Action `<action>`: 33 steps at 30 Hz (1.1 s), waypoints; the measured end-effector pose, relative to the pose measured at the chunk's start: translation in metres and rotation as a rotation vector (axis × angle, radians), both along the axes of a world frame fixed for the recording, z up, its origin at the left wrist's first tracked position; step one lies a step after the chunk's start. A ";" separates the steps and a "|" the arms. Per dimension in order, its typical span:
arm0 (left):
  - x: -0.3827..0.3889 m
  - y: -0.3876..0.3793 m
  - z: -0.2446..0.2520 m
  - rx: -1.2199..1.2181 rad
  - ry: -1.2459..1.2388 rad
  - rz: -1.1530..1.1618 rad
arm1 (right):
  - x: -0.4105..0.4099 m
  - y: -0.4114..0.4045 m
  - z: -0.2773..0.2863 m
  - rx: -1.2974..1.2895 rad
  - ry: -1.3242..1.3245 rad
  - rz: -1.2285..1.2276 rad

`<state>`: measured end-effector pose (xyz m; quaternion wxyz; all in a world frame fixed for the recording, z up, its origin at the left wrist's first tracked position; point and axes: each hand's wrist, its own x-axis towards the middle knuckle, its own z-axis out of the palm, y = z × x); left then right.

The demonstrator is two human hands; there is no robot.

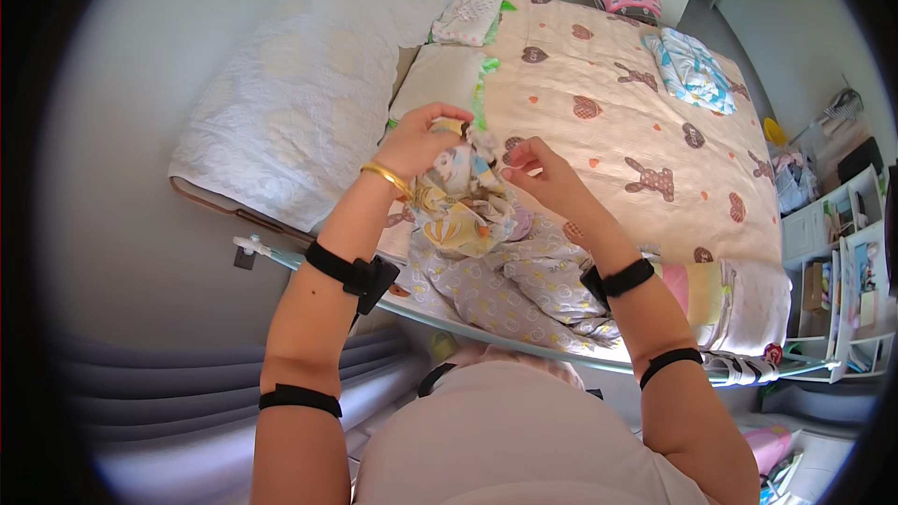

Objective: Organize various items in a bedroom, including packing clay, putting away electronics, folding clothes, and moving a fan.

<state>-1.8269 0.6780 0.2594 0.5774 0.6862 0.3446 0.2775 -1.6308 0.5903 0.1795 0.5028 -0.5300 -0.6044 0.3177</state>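
My left hand, with a gold bangle at its wrist, holds a bunched, thin cloth with a yellow, white and blue print by its upper edge. The cloth hangs in loose folds above the bed. To its right, my right hand has its thumb and index finger bent close together beside the cloth's edge; whether they pinch any of it I cannot tell. Below the cloth lies a crumpled grey patterned quilt on the near side of the bed.
The bed has a beige sheet with hearts and rabbits. Pillows lie at its left, a folded blue-white quilt at the far right. A pale rail crosses before me. White shelves stand at the right.
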 end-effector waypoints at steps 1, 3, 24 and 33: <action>-0.001 0.004 0.010 0.014 -0.008 -0.002 | -0.009 0.007 0.000 0.014 -0.008 -0.002; -0.007 0.011 0.025 -0.051 -0.020 -0.030 | -0.032 0.023 -0.001 -0.238 0.400 0.262; -0.136 0.107 0.053 0.235 0.833 0.049 | -0.030 0.106 0.101 -0.157 -0.700 -0.173; -0.141 0.106 0.089 -0.079 0.508 -0.117 | -0.031 0.095 0.145 -0.319 -0.076 0.124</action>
